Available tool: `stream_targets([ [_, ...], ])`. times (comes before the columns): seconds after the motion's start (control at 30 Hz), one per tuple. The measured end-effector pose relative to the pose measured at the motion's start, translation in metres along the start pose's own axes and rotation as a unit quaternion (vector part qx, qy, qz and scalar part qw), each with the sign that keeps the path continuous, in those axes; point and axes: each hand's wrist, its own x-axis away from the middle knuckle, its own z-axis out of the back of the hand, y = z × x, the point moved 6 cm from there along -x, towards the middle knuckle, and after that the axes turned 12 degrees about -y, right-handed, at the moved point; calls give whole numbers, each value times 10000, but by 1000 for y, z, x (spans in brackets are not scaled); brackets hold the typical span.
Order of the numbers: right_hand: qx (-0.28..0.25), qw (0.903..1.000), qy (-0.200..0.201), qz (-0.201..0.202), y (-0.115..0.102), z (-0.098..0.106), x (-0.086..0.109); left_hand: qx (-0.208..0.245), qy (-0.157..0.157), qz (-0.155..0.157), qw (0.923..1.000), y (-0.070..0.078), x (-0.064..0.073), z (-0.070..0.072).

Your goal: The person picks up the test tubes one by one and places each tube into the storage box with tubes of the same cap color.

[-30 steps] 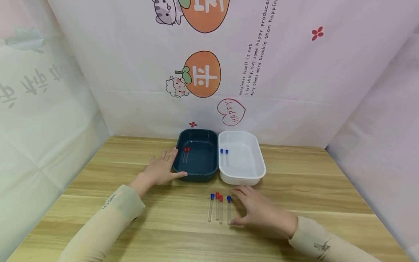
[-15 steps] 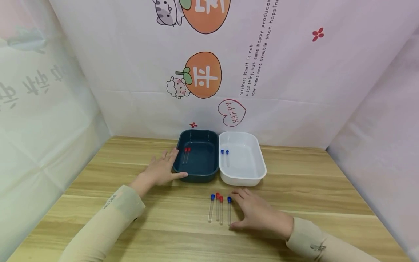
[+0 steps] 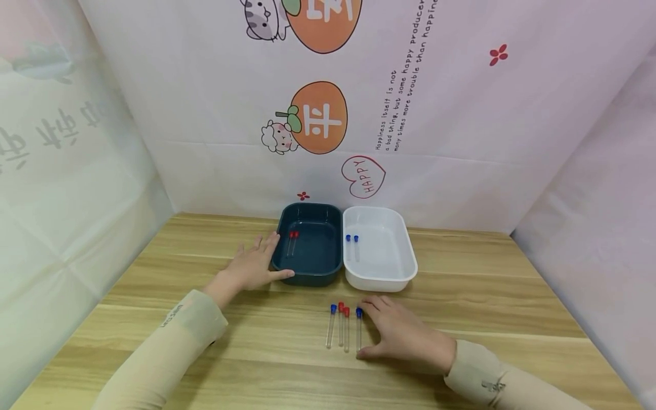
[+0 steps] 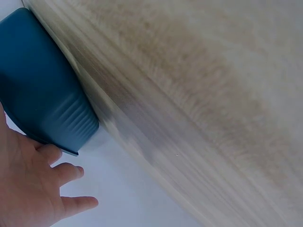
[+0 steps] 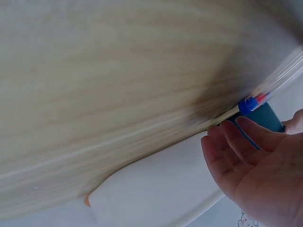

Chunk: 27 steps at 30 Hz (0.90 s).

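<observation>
My left hand rests at the left side of a dark blue tray, fingers spread on its rim and thumb at its front edge. Beside the loose test tubes, my right hand arches around a blue-capped test tube. Its fingertips are by the blue cap and its thumb by the other end; whether they touch it, I cannot tell. Left of that tube lie two red-capped test tubes and another blue-capped tube, all flat on the wooden table.
Two red-capped tubes lie in the dark blue tray. A white tray adjoins it on the right, holding two blue-capped tubes. Behind the trays rises a printed white cloth, with cloth walls at both sides.
My right hand has shifted slightly left, bringing fingers and thumb closer around the ends of the rightmost blue-capped tube. The left hand keeps its place on the dark blue tray.
</observation>
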Motion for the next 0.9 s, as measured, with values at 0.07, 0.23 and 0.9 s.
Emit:
stream_targets([
  [0.07, 16, 10000, -39, 3, 0, 0, -1, 1, -19, 6, 10000, 0, 0, 0],
  [0.23, 25, 9999, -87, -49, 1, -2, -3, 36, -53, 7, 10000, 1, 0, 1],
  [0.9, -374, 9973, 156, 608, 0, 33, 8, 49, -75, 9, 10000, -1, -1, -1],
])
